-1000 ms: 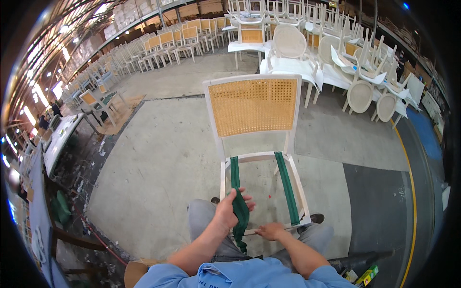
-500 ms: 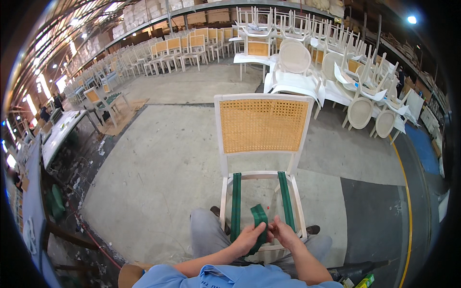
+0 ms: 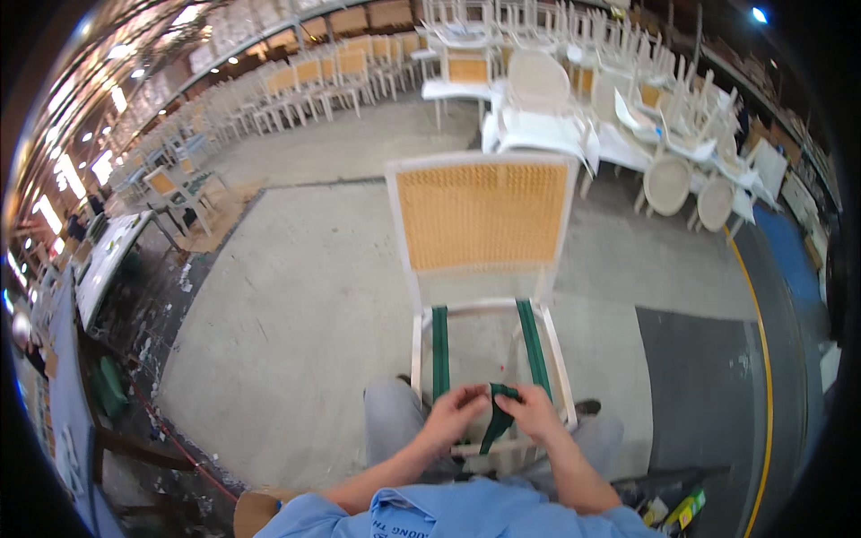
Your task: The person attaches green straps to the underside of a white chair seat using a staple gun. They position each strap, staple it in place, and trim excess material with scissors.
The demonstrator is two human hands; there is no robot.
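A white chair frame (image 3: 417, 336) with a woven cane back (image 3: 482, 215) stands in front of me. Two green webbing straps (image 3: 440, 345) run front to back across its open seat. My left hand (image 3: 456, 414) and my right hand (image 3: 531, 412) meet at the front rail, both pinching a loose green webbing strap (image 3: 496, 421) that hangs down between them. My knees in grey trousers flank the chair's front.
Bare concrete floor lies left of the chair. Many white chairs (image 3: 628, 117) are stacked behind and to the right, with rows of cane-backed chairs (image 3: 296, 81) at the back left. A dark mat and yellow floor line (image 3: 762, 359) lie right. A workbench (image 3: 108, 260) stands left.
Both hands have come together at the front rail; the loose strap, earlier held up mainly by my left hand, is now gripped by both. My view has shifted closer to the chair.
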